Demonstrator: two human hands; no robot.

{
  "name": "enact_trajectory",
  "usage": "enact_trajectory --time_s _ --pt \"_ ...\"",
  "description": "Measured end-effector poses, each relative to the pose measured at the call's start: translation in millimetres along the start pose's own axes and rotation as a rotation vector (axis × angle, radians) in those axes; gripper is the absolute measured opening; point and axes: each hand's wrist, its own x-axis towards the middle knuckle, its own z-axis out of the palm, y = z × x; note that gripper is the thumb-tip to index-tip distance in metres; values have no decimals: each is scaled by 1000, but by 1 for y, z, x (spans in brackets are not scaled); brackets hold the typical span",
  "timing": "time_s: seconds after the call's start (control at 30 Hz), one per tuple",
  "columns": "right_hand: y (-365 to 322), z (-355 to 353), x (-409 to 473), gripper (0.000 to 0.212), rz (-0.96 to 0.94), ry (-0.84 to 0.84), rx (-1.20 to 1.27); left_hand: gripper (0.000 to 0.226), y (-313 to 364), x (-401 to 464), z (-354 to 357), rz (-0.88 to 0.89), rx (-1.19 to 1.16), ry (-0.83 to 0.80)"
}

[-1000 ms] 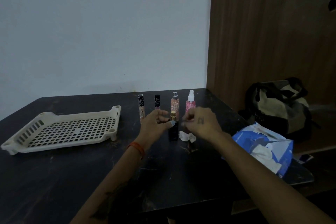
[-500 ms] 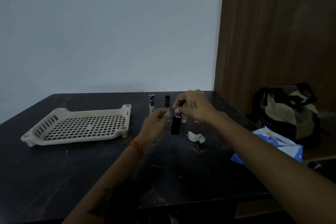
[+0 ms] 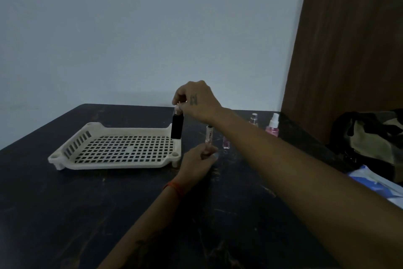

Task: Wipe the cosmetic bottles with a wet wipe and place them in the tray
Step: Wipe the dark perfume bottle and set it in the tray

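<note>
Black bottle (image 3: pixel 177 127): we held it by its cap, hanging upright, long axis vertical, above the right end of the tray.
Right hand (image 3: pixel 197 100): our fingers were pinched on the cap from above, the arm reaching across to the left.
Tray (image 3: pixel 113 163): cream plastic with a slotted floor, it lay flat on the dark table (image 3: pixel 65 214), nothing in it that we could see.
Key relation: the bottle hung straight down from our fingertips, its base above the tray's right rim; we judged that the tray floor lay just left of and below it, so a small move left and down would set it inside.
Left hand (image 3: pixel 198 160): it sat low on the table just right of the tray, fingers curled; we could not tell whether they held anything.
Other bottles: a slim tube (image 3: pixel 209 137), a small pink vial (image 3: pixel 226 144), a clear spray bottle (image 3: pixel 253 119) and a pink spray bottle (image 3: pixel 272 128) stood upright farther right, not yet in the tray.
</note>
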Motion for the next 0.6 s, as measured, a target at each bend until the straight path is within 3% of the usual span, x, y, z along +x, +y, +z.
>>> enact_trajectory --time_s 0.1,0.2,0.4,0.6 --pt "3 27 9 14 33 -75 -4 18 2 -1 -1 50 20 -19" --pt "8 47 11 14 53 -121 -18 5 1 -1 -1 80 34 -16" --pt "12 61 13 14 65 -131 -9 27 1 1 3 87 94 10" --pt "13 61 13 16 64 -125 -1 30 3 1 2 80 107 -29"
